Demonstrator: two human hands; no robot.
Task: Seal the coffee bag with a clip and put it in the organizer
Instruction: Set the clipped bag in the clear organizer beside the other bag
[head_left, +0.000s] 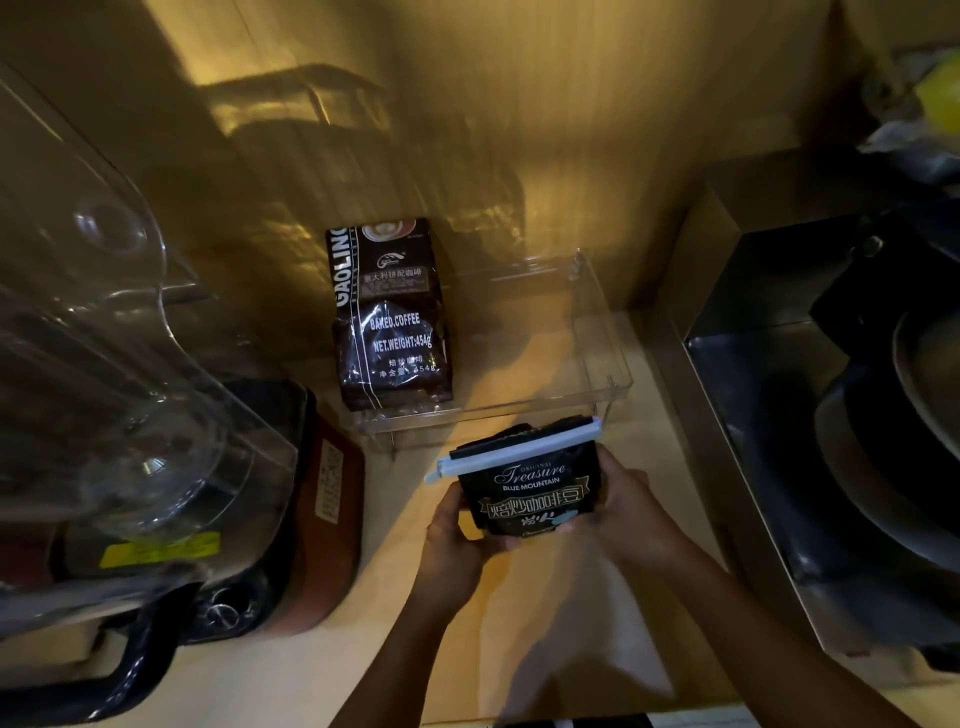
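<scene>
A black Blue Mountain coffee bag (530, 493) is held upright above the counter, just in front of the clear organizer (602, 338). A pale blue clip (511, 451) runs across its folded top. My left hand (457, 530) grips the bag's left side and bottom. My right hand (628, 514) grips its right side. Inside the organizer, at its left, stands a dark Gaolin baked coffee bag (392, 317).
A clear blender jug (104, 364) on a dark base fills the left. A reddish-brown box (332, 519) sits beside it. A metal appliance with dark pans (857, 415) stands on the right. The wooden counter (545, 649) lies below my arms.
</scene>
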